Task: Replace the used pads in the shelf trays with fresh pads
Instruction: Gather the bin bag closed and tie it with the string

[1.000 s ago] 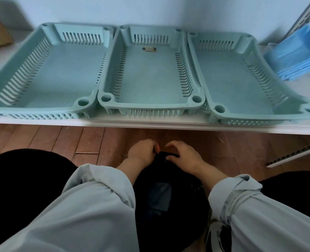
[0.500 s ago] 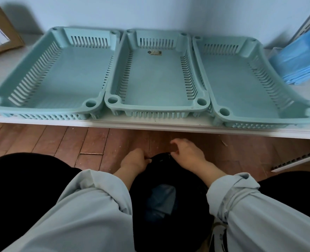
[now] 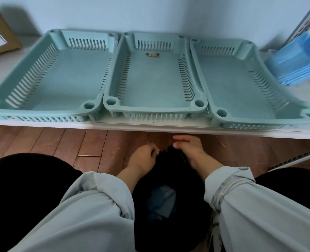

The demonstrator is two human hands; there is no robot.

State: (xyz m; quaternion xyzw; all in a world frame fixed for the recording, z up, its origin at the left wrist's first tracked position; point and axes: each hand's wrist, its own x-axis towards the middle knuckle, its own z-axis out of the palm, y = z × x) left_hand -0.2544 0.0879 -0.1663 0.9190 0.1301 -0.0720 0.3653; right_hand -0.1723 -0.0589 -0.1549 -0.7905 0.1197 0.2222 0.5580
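Risk: both hands work the rim of the black bag [image 3: 168,206] on the floor; the left hand [image 3: 143,157] pinches it, the right hand [image 3: 188,150] apparently grips it with the forefinger straight. A slip could spill the used pads [image 3: 161,200]. Fresh pads [image 3: 296,60] lie at the shelf's [image 3: 168,125] right end, long axis toward the back wall; three trays [image 3: 156,79] run front to back

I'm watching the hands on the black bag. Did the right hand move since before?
Yes. The right hand reached forward along the black bag, its fingers now closer to the shelf edge than earlier.
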